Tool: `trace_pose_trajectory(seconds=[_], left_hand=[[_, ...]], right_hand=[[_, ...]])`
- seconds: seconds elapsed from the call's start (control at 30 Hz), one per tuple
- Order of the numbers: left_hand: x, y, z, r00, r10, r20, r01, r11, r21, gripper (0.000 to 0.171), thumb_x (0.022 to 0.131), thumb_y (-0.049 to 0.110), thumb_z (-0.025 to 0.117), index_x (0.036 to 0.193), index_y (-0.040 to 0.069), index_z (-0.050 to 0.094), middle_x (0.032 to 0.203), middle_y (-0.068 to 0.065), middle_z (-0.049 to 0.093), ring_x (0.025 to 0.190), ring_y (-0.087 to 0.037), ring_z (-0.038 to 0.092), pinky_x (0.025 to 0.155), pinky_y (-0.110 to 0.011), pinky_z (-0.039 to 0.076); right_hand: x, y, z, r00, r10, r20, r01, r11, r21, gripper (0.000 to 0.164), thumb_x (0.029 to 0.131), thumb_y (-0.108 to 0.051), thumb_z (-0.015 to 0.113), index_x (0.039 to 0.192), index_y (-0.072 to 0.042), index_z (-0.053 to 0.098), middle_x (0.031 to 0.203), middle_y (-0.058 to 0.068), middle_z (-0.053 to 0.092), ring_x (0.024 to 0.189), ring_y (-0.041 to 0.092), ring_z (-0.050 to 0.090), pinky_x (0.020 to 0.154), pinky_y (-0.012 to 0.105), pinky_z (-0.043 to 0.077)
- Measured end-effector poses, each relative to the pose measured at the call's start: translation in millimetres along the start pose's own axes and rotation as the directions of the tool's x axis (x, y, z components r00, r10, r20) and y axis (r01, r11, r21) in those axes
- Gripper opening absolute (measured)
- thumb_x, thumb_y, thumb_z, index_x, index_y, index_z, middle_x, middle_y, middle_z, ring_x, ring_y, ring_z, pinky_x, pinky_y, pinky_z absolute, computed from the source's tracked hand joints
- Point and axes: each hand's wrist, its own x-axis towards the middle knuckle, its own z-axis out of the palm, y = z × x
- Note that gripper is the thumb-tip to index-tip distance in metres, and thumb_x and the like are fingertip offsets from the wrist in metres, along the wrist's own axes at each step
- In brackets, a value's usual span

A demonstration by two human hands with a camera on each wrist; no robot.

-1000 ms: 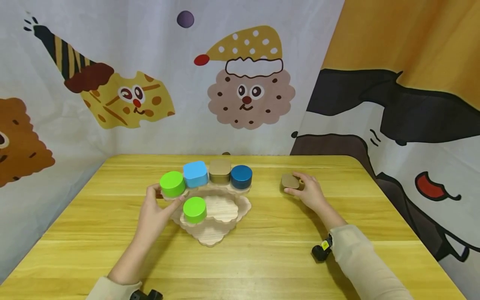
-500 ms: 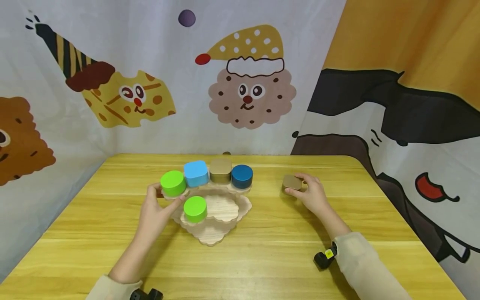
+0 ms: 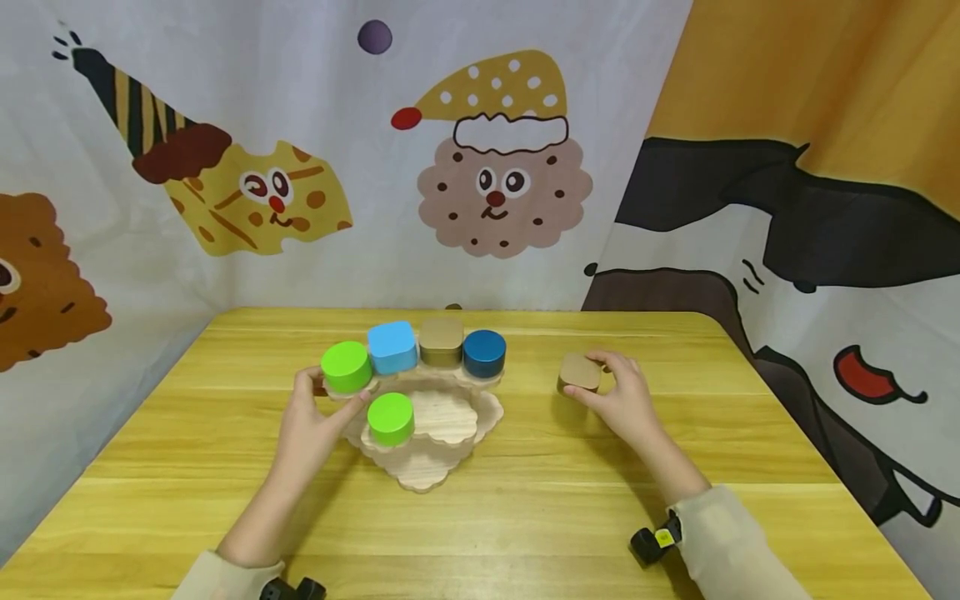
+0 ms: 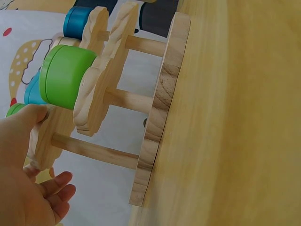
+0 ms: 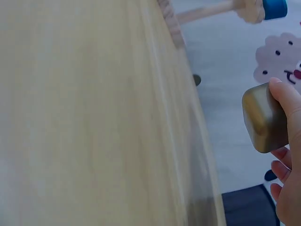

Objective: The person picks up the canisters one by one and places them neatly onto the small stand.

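Observation:
My right hand (image 3: pixel 626 396) pinches a gold rounded-square block (image 3: pixel 579 372) between thumb and fingers, right of the stand. In the right wrist view the gold block (image 5: pixel 265 117) is held up above the tabletop. A pale wooden tiered stand (image 3: pixel 422 473) with scalloped edges stands left of centre. My left hand (image 3: pixel 311 425) grips the left end of its top tier, thumb (image 4: pixel 34 114) on the upper side. Along that tier sit a green round block (image 3: pixel 347 367), a light blue block (image 3: pixel 392 347), another gold block (image 3: pixel 441 342) and a dark blue round block (image 3: pixel 484 353).
A second green round block (image 3: pixel 391 419) sits on the left of the stand's middle tier; bare wood shows beside it. Wooden posts (image 4: pixel 129 100) join the tiers to the base. The yellow wooden table (image 3: pixel 525 517) ends at a cartoon-printed curtain (image 3: pixel 315 283).
My right hand and forearm have shifted slightly towards me, and the gold block in the fingers has moved a little nearer and left. My left hand keeps its place on the stand.

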Motion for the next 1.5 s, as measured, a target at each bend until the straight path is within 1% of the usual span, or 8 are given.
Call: trace_pose_trajectory(seconds=[0.27, 0.47, 0.6, 0.83, 1.13, 1.33, 1.5], left_hand=[[-0.7, 0.2, 0.1, 1.000, 0.003, 0.003, -0.003, 1.000, -0.001, 0.072, 0.085, 0.040, 0.072, 0.131, -0.001, 0.036, 0.116, -0.017, 0.047, 0.107, -0.030, 0.044, 0.087, -0.045, 0.035], [-0.6, 0.5, 0.3, 1.000, 0.005, 0.003, -0.005, 1.000, 0.001, 0.072, 0.085, 0.040, 0.072, 0.131, -0.001, 0.036, 0.116, -0.017, 0.047, 0.107, -0.030, 0.044, 0.086, -0.045, 0.035], [-0.5, 0.9, 0.4, 1.000, 0.002, 0.002, -0.002, 1.000, 0.004, 0.072, 0.085, 0.041, 0.072, 0.131, -0.001, 0.036, 0.115, -0.016, 0.047, 0.107, -0.030, 0.045, 0.085, -0.044, 0.035], [-0.4, 1.2, 0.6, 1.000, -0.001, -0.001, 0.001, 1.000, 0.004, 0.072, 0.085, 0.040, 0.073, 0.131, -0.001, 0.037, 0.114, -0.017, 0.047, 0.106, -0.030, 0.044, 0.085, -0.044, 0.034], [0.0, -0.2, 1.0, 1.000, -0.003, 0.002, 0.003, 1.000, -0.002, 0.072, 0.085, 0.040, 0.073, 0.131, -0.001, 0.036, 0.115, -0.017, 0.047, 0.106, -0.030, 0.044, 0.086, -0.044, 0.034], [-0.4, -2.2, 0.1, 1.000, 0.002, -0.003, -0.002, 1.000, -0.008, 0.072, 0.085, 0.039, 0.073, 0.132, -0.002, 0.036, 0.115, -0.017, 0.047, 0.106, -0.029, 0.044, 0.085, -0.043, 0.034], [0.1, -1.4, -0.3, 1.000, 0.011, -0.006, -0.011, 1.000, 0.001, 0.072, 0.085, 0.039, 0.073, 0.132, -0.002, 0.036, 0.115, -0.017, 0.048, 0.106, -0.029, 0.044, 0.085, -0.043, 0.034]], right_hand=[[-14, -23, -1, 0.999, -0.038, -0.029, 0.040, 0.998, 0.058, 0.066, 0.071, -0.036, 0.086, 0.124, -0.008, 0.058, 0.115, 0.008, 0.057, 0.103, 0.026, 0.043, 0.085, 0.048, 0.037], [-23, -37, 1, 0.996, -0.073, -0.042, 0.076, 0.995, 0.068, 0.064, 0.068, -0.030, 0.088, 0.122, -0.009, 0.060, 0.111, 0.005, 0.058, 0.102, 0.025, 0.044, 0.084, 0.047, 0.036], [-30, -46, 3, 0.995, -0.095, -0.036, 0.097, 0.992, 0.076, 0.064, 0.067, -0.029, 0.089, 0.121, -0.010, 0.060, 0.109, 0.004, 0.059, 0.102, 0.026, 0.045, 0.084, 0.046, 0.036], [-41, -63, 11, 0.992, -0.122, -0.017, 0.123, 0.988, 0.097, 0.064, 0.066, -0.033, 0.089, 0.119, -0.012, 0.061, 0.110, 0.000, 0.059, 0.103, 0.019, 0.045, 0.085, 0.045, 0.036], [-51, -84, 30, 0.983, -0.182, -0.011, 0.182, 0.974, 0.137, 0.063, 0.063, -0.031, 0.090, 0.117, -0.014, 0.062, 0.110, -0.006, 0.059, 0.103, 0.015, 0.046, 0.085, 0.044, 0.039], [-53, -102, 45, 0.983, -0.183, -0.001, 0.180, 0.967, 0.179, 0.065, 0.060, -0.028, 0.092, 0.117, -0.016, 0.063, 0.110, -0.008, 0.059, 0.103, 0.013, 0.045, 0.085, 0.044, 0.038], [-54, -116, 57, 0.982, -0.187, -0.009, 0.186, 0.967, 0.173, 0.066, 0.060, -0.029, 0.092, 0.117, -0.018, 0.063, 0.113, -0.009, 0.059, 0.106, 0.012, 0.045, 0.086, 0.044, 0.039]])
